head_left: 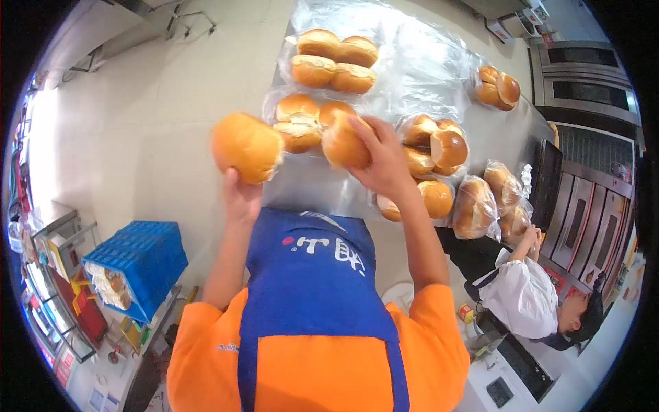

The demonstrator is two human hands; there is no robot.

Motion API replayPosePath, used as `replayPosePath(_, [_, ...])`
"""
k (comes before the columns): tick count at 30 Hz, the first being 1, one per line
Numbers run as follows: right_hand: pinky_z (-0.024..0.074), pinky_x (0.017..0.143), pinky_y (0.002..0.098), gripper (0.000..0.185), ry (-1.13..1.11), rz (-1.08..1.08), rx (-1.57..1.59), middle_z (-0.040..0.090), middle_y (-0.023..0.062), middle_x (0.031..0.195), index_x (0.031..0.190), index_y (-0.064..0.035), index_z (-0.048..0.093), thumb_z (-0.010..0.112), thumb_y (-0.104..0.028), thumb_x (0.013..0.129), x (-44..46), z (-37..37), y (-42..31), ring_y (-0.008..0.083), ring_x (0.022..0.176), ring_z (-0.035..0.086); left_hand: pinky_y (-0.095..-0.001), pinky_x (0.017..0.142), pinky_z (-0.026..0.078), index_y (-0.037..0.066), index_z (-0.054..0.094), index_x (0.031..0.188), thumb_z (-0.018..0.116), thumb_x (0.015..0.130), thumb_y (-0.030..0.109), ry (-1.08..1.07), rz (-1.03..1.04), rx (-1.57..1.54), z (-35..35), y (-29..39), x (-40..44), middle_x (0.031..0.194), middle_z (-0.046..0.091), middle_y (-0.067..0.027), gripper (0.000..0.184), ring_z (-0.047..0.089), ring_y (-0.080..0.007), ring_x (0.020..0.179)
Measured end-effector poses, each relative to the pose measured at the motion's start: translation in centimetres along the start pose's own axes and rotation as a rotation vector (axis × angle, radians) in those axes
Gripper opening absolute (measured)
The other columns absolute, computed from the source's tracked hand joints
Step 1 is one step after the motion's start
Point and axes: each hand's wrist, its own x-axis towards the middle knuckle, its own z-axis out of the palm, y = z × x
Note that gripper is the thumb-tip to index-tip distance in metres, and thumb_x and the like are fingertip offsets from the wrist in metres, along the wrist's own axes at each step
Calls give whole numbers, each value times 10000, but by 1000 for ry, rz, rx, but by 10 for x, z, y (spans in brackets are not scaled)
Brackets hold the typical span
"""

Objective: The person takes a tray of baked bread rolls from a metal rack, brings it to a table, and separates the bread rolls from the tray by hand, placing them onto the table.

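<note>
My left hand point(241, 196) grips a large golden bread bun point(246, 145) from below, raised off the left edge of the metal table point(328, 189). A second bread bun point(343, 141) is in my right hand point(384, 159), with the fingers wrapped over its far side. Just beyond it, more buns point(296, 117) rest on a clear plastic bag. A group of buns point(334, 60) lies on plastic farther up the table. To the right of my right hand, other buns point(434, 144) sit together on clear plastic, some partly hidden by my forearm.
Bagged loaves point(473, 207) lie at the table's right end, and more buns point(498, 88) at the far right. Flat plastic bags point(425, 65) cover the table's middle. A blue crate point(147, 257) stands at left. A person in white point(519, 299) works at right, near ovens point(583, 213).
</note>
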Motion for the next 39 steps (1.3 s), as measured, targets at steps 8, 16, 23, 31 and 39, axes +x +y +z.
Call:
replayPosePath(8, [294, 1198, 484, 946, 52, -52, 108, 387, 228, 1562, 1523, -73, 415, 844, -461, 775, 39, 50, -1, 399, 1481, 335, -445, 1162, 390, 48, 281, 1523, 956, 710, 209, -177, 192, 625, 30, -6, 21, 1490, 436, -162, 1069, 459, -273, 1393])
replayPosePath(16, [417, 1159, 427, 1078, 381, 457, 1125, 432, 153, 1519, 1601, -97, 260, 834, -270, 706, 12, 10, 8, 313, 1412, 443, -342, 983, 516, 85, 251, 1606, 882, 766, 93, -614, 41, 748, 84, -10, 14, 1569, 396, -178, 1051, 570, -225, 1267])
replayPosePath(23, [449, 1094, 439, 935, 181, -62, 123, 469, 186, 1402, 1499, -59, 375, 875, -153, 714, 139, -61, 51, 342, 1308, 501, -292, 828, 530, 17, 697, 1203, 717, 936, 95, -235, -71, 851, 17, -1, -4, 945, 747, -70, 279, 691, -136, 864])
replayPosePath(31, [399, 1130, 507, 1031, -14, -58, -369, 459, 246, 1492, 1571, -86, 342, 884, -319, 726, 199, 17, 107, 409, 1392, 441, -294, 843, 545, 5, 619, 1271, 607, 1030, 126, -18, -46, 857, -18, 16, -19, 1068, 708, -119, 270, 657, -144, 891])
replayPosePath(39, [528, 899, 354, 752, 563, 287, 72, 663, 137, 1182, 1496, 1, 435, 794, -160, 856, -21, -2, 42, 234, 1033, 650, -317, 914, 538, 38, 585, 1398, 633, 993, 72, -544, -315, 770, -6, -9, -10, 1126, 710, -106, 409, 678, -164, 978])
